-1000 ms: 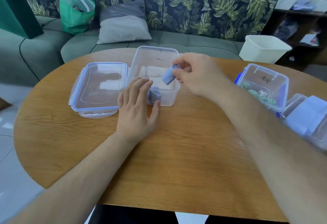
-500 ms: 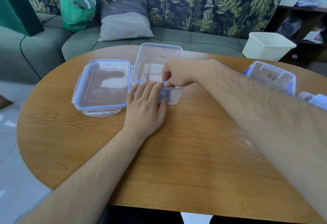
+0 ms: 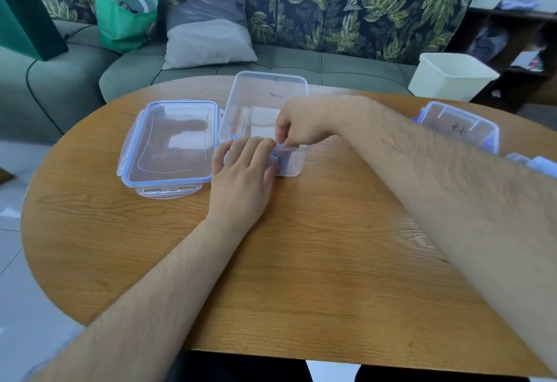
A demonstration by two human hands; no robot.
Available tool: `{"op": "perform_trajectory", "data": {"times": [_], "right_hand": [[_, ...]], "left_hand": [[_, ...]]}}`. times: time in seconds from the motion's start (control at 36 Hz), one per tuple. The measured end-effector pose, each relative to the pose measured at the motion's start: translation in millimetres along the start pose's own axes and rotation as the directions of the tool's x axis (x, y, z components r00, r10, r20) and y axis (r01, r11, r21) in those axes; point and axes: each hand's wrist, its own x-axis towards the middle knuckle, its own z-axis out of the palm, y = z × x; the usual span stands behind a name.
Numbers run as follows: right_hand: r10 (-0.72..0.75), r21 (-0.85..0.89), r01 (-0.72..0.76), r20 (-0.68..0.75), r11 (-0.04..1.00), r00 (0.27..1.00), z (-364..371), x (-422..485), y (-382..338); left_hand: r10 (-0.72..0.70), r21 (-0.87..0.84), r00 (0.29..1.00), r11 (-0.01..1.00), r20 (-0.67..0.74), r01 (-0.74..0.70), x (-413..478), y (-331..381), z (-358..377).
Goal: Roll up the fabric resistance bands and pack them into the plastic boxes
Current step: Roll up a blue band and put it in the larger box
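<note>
An open clear plastic box [image 3: 265, 92] stands at the far middle of the round wooden table [image 3: 301, 261]. My right hand [image 3: 301, 123] reaches down inside its near edge, fingertips pinched on a rolled lilac fabric band [image 3: 275, 161]. The band shows only dimly through the box's front wall, next to another roll. My left hand [image 3: 241, 170] lies flat against that front wall, with its straight fingers touching the rim. The box's blue-edged lid [image 3: 168, 143] lies flat on the table just to the left.
A second clear box [image 3: 458, 123] with blue clips stands at the table's right edge, with pale blue fabric [image 3: 542, 166] beside it. Behind the table are a sofa with a grey cushion [image 3: 208, 34], a green bag [image 3: 123, 19] and a white bin [image 3: 452, 77].
My right hand has carried the rolled band from above the box down into its near edge. The left hand slid forward against the front wall.
</note>
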Motion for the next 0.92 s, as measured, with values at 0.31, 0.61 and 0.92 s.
{"op": "perform_trajectory", "data": {"times": [0.31,0.61,0.92], "right_hand": [[0.001,0.021,-0.001,0.039,1.0,0.999,-2,-3,0],[0.04,0.042,-0.041,0.005,0.998,0.999,7,-5,-2],[0.054,0.085,-0.022,-0.407,0.996,0.912,31,-54,-4]], "left_hand": [[-0.015,-0.009,1.0,1.0,0.013,0.015,0,2,-2],[-0.058,-0.086,0.994,0.994,0.095,0.066,0,5,-9],[-0.11,-0.171,0.986,0.977,0.121,0.13,9,19,-27]]}}
